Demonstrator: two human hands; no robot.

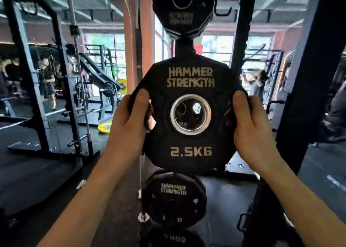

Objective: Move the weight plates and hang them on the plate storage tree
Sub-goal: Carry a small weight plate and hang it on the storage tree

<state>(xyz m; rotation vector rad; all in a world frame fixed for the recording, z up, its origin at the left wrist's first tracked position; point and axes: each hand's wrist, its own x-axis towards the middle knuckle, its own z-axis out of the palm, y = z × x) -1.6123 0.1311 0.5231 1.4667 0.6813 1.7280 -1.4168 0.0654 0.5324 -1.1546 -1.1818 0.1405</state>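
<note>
- Both forearms come up from the bottom corners, their elbows cut off by the frame edge.
- Left hand (129, 119) grips the left rim of the 2.5 kg plate (189, 149); its thumb lies on the front face, and the fingers (148, 119) curl through a grip slot, only partly seen.
- Right hand (250, 126) grips the right rim likewise, thumb on the front, fingers wrapped behind the plate and mostly hidden.
- That plate is held upright at chest height, face to the camera, reading HAMMER STRENGTH, with its steel-ringed hole in front of the storage tree post (184, 46); whether it sits on a peg cannot be told.
- Below it, a lower plate (174, 200) hangs on the tree, its weight marking too blurred to read; another beneath is cut off by the frame.
- Above, an upper plate (182, 8) hangs on the tree, lettering upside down, its top cut off.
- Farther left stand a squat rack (37, 74) and an upright barbell (78, 74); a yellow plate (104, 127) lies on the floor.
- People in the background are blurred.
</note>
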